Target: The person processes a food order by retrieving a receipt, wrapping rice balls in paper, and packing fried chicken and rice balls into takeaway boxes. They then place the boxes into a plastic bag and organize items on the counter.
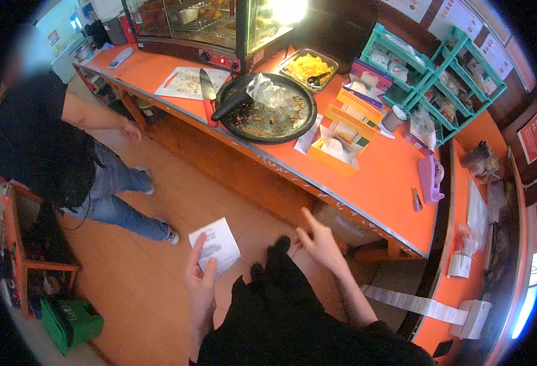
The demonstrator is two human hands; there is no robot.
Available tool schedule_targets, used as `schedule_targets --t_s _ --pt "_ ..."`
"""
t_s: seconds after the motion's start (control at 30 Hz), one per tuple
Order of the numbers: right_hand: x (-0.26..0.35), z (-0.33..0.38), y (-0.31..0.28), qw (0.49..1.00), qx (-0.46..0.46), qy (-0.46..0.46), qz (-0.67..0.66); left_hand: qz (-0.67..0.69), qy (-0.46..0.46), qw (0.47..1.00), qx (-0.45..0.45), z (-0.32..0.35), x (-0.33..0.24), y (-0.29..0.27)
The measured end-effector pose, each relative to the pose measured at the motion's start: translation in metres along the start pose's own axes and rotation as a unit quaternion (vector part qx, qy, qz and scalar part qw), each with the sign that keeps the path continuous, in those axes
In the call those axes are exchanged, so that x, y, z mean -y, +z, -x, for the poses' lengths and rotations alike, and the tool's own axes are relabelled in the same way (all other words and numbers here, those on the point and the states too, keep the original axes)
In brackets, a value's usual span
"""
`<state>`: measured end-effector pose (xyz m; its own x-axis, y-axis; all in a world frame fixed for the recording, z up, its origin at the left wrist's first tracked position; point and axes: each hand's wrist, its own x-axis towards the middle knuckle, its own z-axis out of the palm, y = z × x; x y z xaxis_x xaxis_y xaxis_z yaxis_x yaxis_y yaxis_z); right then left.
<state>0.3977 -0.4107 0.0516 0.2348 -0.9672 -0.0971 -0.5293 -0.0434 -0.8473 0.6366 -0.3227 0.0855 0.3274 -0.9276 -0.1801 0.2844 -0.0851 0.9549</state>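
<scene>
A small white printed receipt [224, 243] is held in my left hand [201, 277], between thumb and fingers, above the floor. My right hand [322, 241] is raised in front of the counter edge, its index finger stretched out and the other fingers partly curled, holding nothing. Beyond it on the orange counter [381, 201] stand open orange cardboard boxes [335, 161] with white-wrapped contents. Left of these, a round black pan [268, 125] bears food scraps and crumpled foil [265, 90]. A large knife [207, 91] with a red handle lies beside it on a white cutting board [186, 82].
A co-worker [49, 134] in a black top stands at the left. A tray of yellow food [310, 66] sits behind the pan, near a glass display warmer [189, 30]. Teal baskets [396, 58] stand far right. A long paper strip [415, 300] hangs from a white printer [471, 319].
</scene>
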Motion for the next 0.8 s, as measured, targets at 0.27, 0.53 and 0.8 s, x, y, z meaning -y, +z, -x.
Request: schedule_targets --t_s 0.27,0.53,0.8 --pt "-0.046 -0.153 -0.025 0.992 -0.098 0.068 -0.04 0.015 -0.087 0.996 -0.031 -0.085 0.018 0.022" --pt "-0.085 -0.232 -0.003 0.98 -0.148 0.02 0.134 -0.053 -0.008 0.998 -0.036 -0.228 -0.028 0.078" --pt "-0.078 -0.233 0.007 0.987 -0.101 0.112 0.047 -0.099 -0.092 0.98 0.148 -0.293 -0.038 0.149"
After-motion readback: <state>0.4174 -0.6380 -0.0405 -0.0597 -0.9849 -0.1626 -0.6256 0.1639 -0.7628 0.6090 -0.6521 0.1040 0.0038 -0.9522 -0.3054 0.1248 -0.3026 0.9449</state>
